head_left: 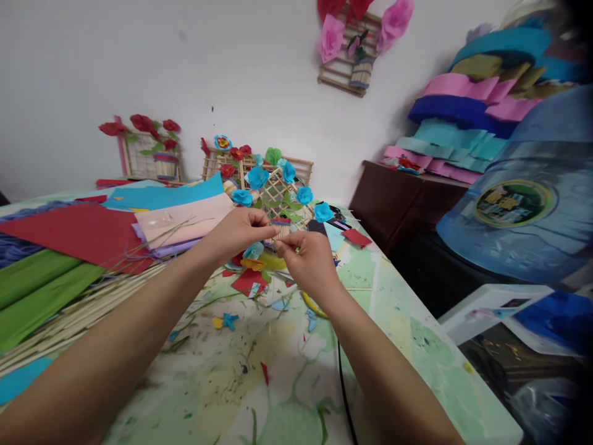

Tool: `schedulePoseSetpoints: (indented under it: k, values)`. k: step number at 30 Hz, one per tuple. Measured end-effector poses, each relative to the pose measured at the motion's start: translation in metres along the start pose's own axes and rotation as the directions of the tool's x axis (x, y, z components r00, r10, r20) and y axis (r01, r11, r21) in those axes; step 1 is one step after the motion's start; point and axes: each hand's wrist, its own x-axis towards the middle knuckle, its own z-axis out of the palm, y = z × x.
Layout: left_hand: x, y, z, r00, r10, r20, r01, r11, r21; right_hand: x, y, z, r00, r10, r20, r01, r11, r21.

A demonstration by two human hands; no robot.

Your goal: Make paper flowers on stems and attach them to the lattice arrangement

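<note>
Left hand point(238, 230) and right hand point(308, 262) meet above surface point(287, 371). Fingers point(273, 232) pressed together, pinching thin stick point(281, 240) between both hands' tips. Lattice frame point(278, 194) with blue paper flowers point(257, 177) just behind stick.

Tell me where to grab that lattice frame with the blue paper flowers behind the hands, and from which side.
Probably take the lattice frame by a bare wooden slat near the middle of the grid, coming from above and the front. The blue paper flowers ring its edges and would crush, and both the left hand and right hand crowd its lower end.
</note>
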Motion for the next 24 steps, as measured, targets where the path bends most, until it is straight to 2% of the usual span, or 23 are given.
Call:
schedulePoseSetpoints:
  k: [6, 14, 19, 21, 24]
  values:
    - [0.0004, 0.0004, 0.0007, 1.0, -0.002, -0.024, 0.002, 1.0, 0.019, -0.0008, -0.0019, 0.0006, 1.0, 0.0, 0.018, 0.0, 1.0, 0.002]
    - [0.0009, -0.0014, 0.0018, 0.999, 0.02, -0.029, -0.021, 0.999, -0.039, -0.0027, -0.0037, 0.0035, 0.999, -0.002, 0.047, 0.003, 1.0, -0.012]
    - [-0.0004, 0.0007, 0.001, 1.0, 0.019, -0.025, -0.021, 0.996, -0.081, -0.0008, -0.0027, 0.0039, 1.0, 0.013, 0.018, -0.013, 1.0, 0.008]
    - [-0.001, 0.0016, -0.0002, 0.999, 0.043, 0.001, -0.043, 0.995, -0.087, 0.0001, -0.0011, 0.0037, 1.0, 0.017, 0.001, -0.017, 1.0, 0.022]
    - [-0.0012, 0.0018, -0.0023, 0.991, 0.084, 0.101, -0.07, 0.988, -0.135, 0.0007, 0.0016, 0.0031, 1.0, 0.015, -0.022, -0.013, 0.998, 0.053]
